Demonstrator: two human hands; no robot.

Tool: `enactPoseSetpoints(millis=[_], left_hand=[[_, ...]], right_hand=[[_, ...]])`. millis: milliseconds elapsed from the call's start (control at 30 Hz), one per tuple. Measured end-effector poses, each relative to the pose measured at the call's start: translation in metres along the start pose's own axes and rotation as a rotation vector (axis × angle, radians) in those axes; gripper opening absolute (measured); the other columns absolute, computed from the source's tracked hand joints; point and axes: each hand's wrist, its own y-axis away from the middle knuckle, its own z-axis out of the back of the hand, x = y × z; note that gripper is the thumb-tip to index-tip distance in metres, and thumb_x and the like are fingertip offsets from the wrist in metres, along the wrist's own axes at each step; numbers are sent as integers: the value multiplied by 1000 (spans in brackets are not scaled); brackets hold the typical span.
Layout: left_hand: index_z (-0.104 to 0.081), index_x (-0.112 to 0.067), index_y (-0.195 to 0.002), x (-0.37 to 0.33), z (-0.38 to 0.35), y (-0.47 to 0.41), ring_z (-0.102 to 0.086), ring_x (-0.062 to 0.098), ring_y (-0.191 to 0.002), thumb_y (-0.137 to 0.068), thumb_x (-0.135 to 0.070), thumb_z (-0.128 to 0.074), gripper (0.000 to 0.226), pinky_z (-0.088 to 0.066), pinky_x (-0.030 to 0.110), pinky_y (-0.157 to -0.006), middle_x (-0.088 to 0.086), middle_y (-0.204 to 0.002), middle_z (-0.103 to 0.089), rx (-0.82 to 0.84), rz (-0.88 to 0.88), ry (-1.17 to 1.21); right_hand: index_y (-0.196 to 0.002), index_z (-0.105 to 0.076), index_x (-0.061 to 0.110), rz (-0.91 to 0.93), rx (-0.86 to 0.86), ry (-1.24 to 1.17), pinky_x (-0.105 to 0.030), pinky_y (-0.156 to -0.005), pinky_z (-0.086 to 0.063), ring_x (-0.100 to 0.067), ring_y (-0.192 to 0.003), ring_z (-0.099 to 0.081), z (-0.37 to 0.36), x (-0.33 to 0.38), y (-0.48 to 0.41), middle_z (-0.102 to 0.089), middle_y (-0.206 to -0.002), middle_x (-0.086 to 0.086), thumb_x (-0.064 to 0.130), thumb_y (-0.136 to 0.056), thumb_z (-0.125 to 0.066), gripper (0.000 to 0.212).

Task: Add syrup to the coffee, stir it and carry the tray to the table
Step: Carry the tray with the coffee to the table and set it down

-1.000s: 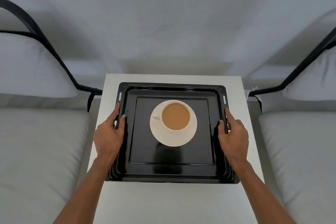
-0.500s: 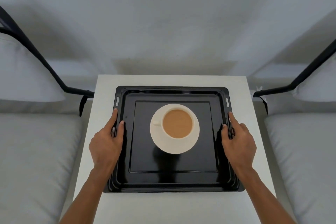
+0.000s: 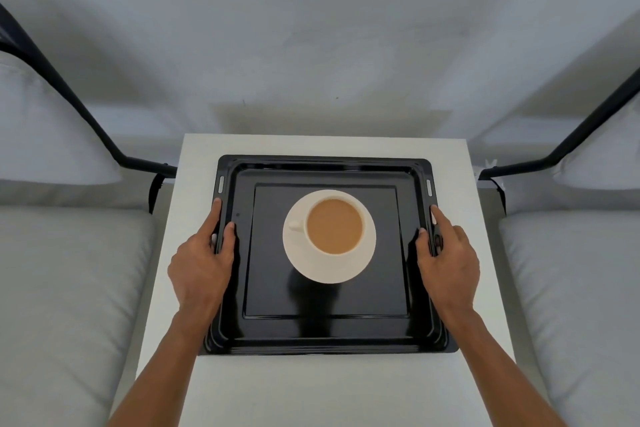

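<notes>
soft, even, dim-grey light | glossy tray (image 3: 420, 288) reflects cup (image 3: 334, 226) | wide-angle bending at edges | sharp

Both forearms reach forward, well apart. The left hand (image 3: 201, 263) and right hand (image 3: 448, 265) clasp opposite tray (image 3: 325, 340) rims, thumbs inside.

The setting is a domestic living area. A small white table (image 3: 322, 388) stands against a plain pale wall (image 3: 318, 28). A seat with a light grey cushion (image 3: 65, 288) stands just to the left of the table, and a matching seat cushion (image 3: 575, 288) stands just to the right. Each seat has a black frame (image 3: 100, 135) and a pale back pillow (image 3: 45, 135). A black tray (image 3: 325, 340) on the table carries a white cup (image 3: 334, 225) of milky coffee on a saucer (image 3: 329, 270), household tableware.
</notes>
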Motion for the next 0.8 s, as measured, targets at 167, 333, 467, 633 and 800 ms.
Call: enactPoseSetpoints(millis=[167, 333, 467, 633, 800], left_hand=[[-50, -39, -146, 0, 3, 1, -48, 12, -45, -100, -42, -56, 47, -29, 19, -45, -3, -52, -55, -2, -21, -16], [-40, -37, -153, 2, 12, -1, -49, 22, -54, -98, -46, -53, 57, -38, 29, -52, 3, -61, -55, 40, -62, -221], [-35, -28, -157, 5, 23, 0, -58, 32, -60, -98, -51, -52, 65, -46, 35, -53, 15, -73, -61, 80, -87, -303], [-26, -15, -160, 2, 43, 32, -65, 42, -93, -99, -41, -56, 73, -56, 49, -65, 25, -108, -62, 113, -112, -298], [-31, -4, -157, -2, 58, 91, -61, 44, -112, -96, -32, -63, 74, -54, 54, -87, 27, -130, -60, 116, -179, -268]], right_hand=[[-147, -52, 21, 7, 20, 41, -40, -70, -55, -27, -76, -62, 1, 0, 2, -65, -107, -15, 27, -100, -59, 47], [-152, -43, 22, 38, 95, 144, -30, -62, -46, -19, -69, -53, 6, 0, 8, -56, -116, -12, 26, -101, -56, 52], [-150, -38, 20, -2, 165, 224, -33, -61, -46, -30, -85, -61, 20, 5, 12, -44, -128, -14, 25, -99, -59, 55], [-152, -38, 13, 35, 214, 306, -47, -86, -56, -35, -120, -51, 42, 24, 51, -43, -144, -17, 18, -96, -62, 61], [-157, -33, 9, 110, 225, 243, -51, -112, -42, -39, -142, -39, 52, 37, 104, -38, -157, -21, 22, -100, -57, 63]])
